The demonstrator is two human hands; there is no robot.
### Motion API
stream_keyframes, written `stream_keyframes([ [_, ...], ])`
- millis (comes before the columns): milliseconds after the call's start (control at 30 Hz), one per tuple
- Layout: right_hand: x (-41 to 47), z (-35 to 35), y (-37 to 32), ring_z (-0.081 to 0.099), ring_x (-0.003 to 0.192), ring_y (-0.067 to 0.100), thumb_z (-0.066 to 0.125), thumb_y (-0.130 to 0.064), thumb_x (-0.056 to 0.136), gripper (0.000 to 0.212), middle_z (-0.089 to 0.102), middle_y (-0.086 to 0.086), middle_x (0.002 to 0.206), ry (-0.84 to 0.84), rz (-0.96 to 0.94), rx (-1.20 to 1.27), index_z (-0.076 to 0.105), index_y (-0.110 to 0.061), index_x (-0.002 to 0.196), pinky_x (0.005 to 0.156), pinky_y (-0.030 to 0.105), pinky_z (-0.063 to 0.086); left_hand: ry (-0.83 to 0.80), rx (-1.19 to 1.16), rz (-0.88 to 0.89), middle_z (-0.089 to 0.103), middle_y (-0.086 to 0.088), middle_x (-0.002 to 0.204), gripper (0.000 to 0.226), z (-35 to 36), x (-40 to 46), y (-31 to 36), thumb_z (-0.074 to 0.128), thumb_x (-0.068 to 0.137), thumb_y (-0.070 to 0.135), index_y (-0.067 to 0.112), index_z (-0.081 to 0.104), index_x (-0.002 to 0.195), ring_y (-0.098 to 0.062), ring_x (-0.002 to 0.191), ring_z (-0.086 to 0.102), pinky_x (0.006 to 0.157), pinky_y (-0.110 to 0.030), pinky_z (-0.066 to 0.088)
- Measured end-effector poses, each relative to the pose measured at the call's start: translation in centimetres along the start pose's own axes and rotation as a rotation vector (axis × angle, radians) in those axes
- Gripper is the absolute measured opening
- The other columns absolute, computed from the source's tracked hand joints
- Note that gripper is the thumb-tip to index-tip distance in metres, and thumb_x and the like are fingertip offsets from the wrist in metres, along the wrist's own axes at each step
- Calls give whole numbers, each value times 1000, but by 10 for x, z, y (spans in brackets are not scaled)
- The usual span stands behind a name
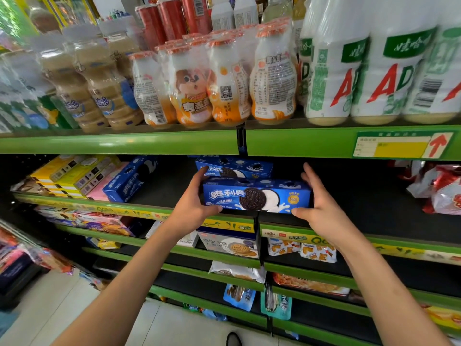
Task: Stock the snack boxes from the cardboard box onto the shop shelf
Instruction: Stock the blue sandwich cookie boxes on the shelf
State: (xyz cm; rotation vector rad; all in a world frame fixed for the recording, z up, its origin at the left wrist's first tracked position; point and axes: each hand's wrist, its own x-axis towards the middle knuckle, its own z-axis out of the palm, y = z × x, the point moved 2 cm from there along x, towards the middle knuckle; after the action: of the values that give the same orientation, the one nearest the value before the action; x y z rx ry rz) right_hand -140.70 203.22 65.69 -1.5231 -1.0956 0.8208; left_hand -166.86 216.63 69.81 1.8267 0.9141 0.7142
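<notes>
A blue cookie box [257, 196] with a dark sandwich cookie printed on it sits at the front of the dark shop shelf [349, 216]. My left hand [197, 201] grips its left end, thumb under the front edge. My right hand [319, 203] holds the right end, fingers up along the side and thumb at the lower corner. A second blue cookie box [237, 168] stands right behind it. A third blue box [129, 181] lies angled further left on the same shelf. The cardboard box is out of view.
Yellow and pink snack boxes [74, 176] are stacked at the shelf's left; red-and-white bags [441, 188] lie at its right. Bottled drinks [224, 78] fill the shelf above. Lower shelves hold biscuit packs [234, 245] and pouches. The dark shelf between the blue box and the bags is bare.
</notes>
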Motion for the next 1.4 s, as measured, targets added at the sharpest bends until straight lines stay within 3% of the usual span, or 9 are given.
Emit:
stream_keyframes([
  [67,0,0,-1,58,99,-18,73,4,77,108,37,-55,120,17,18,-41,17,-70,133,83,17,49,38,39,-6,58,9,125,90,-3,0,-2,79,73,-4,39,35,140,-11,103,67,83,-26,56],
  [167,2,1,-3,56,118,5,76,3,74,87,45,-24,139,56,1,-61,46,-65,120,102,37,48,111,105,24,64,3,113,75,-6,0,-2,80,70,-5,41,45,117,-8,101,65,76,-17,54],
  [267,1,2,-3,57,118,9,76,4,72,77,50,-19,138,55,-20,-63,53,-60,108,104,44,46,136,121,50,65,3,109,70,-7,-2,-2,80,69,-6,39,46,111,-2,97,64,73,-14,52],
  [567,-4,1,-8,62,99,9,76,-2,76,69,61,-11,116,69,10,-122,51,-56,110,85,35,53,124,124,66,64,1,108,68,-6,-4,-2,79,71,-6,40,46,108,-7,97,64,77,-25,56],
  [733,-6,1,-12,61,92,6,75,-3,78,66,60,-12,112,74,21,-135,50,-55,110,68,24,45,121,130,62,65,3,106,68,-6,-4,-1,79,71,-7,39,46,107,-3,94,64,71,-16,53],
  [1067,-8,3,-17,55,100,0,74,-2,78,68,56,-13,118,84,-3,-124,51,-57,112,71,20,42,105,156,65,65,8,97,66,-8,-5,-4,80,70,-4,42,46,104,0,83,64,64,-13,49],
  [1167,-4,7,-21,59,97,8,74,-1,78,69,57,-8,119,90,9,-131,52,-57,113,73,24,47,110,136,63,66,9,96,66,-12,-7,-4,81,70,-1,43,48,106,-1,84,65,66,-14,50],
  [1300,4,19,-33,53,109,11,75,-5,78,75,53,-5,128,62,2,-165,46,-49,132,89,28,37,116,125,39,67,7,100,70,-27,-13,-1,85,68,2,40,49,115,-3,87,67,70,-17,53],
  [1400,14,36,-44,49,110,6,77,-15,80,83,51,-13,125,25,-18,-193,35,-47,143,91,26,34,151,147,23,68,11,92,62,-51,-25,-2,88,64,7,36,53,106,0,85,66,67,-15,53],
])
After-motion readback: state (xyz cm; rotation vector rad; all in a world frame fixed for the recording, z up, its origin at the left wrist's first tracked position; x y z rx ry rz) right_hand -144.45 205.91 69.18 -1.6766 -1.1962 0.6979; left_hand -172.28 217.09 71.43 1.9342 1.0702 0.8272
